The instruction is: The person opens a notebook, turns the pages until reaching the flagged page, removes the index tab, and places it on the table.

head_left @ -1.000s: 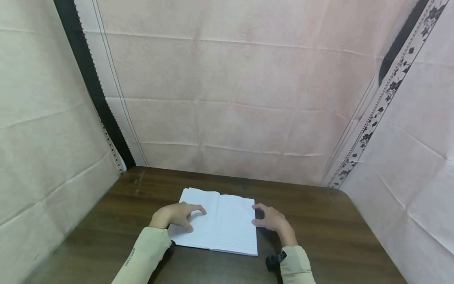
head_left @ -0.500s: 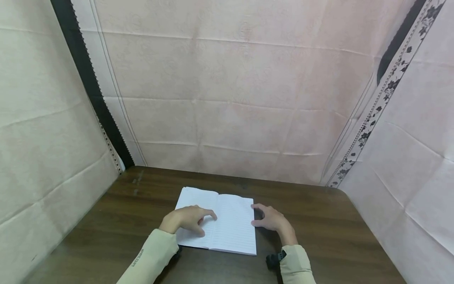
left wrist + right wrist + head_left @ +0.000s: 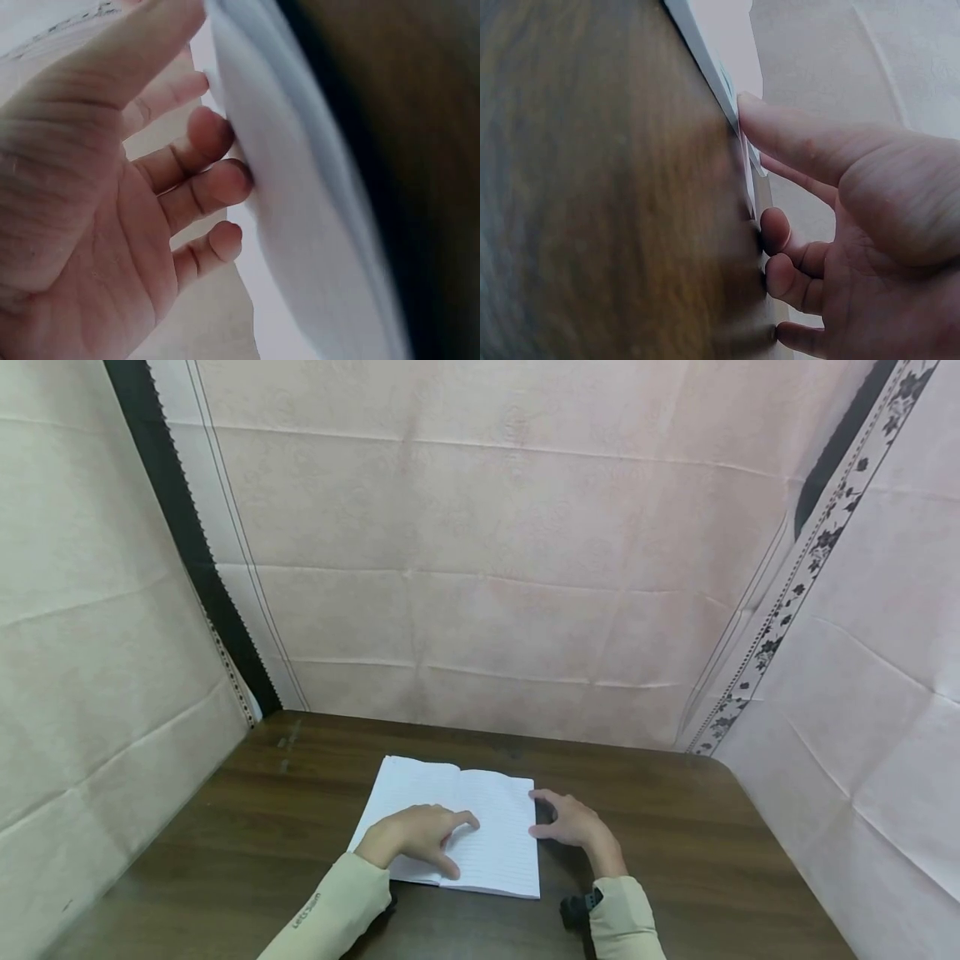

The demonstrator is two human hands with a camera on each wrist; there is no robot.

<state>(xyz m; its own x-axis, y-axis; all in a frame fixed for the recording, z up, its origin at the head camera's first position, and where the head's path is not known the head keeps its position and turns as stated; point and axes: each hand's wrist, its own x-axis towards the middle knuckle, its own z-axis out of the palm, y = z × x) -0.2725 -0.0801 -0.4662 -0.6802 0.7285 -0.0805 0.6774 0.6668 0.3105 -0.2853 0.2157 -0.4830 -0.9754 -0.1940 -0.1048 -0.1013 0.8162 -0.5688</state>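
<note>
An open lined notebook (image 3: 501, 858) lies on the brown table, both pages facing up. My left hand (image 3: 418, 837) reaches across the left page, with its thumb and index finger spread over the centre fold. In the left wrist view the bent fingertips touch the white page (image 3: 274, 127). My right hand (image 3: 576, 823) is at the notebook's right edge, thumb and index finger apart. The right wrist view has the thumb (image 3: 780, 131) against the page edge, while the other fingertips rest at the table beside it.
The wood-grain table (image 3: 690, 852) extends around the notebook on all sides. Pale cloth hangs behind the table (image 3: 480, 635) and at both sides. A dark device (image 3: 576, 912) is strapped to the right wrist.
My left hand has slid right and slightly nearer, from the left page to the centre fold. My right hand has kept its place at the right edge; the notebook stays open.
</note>
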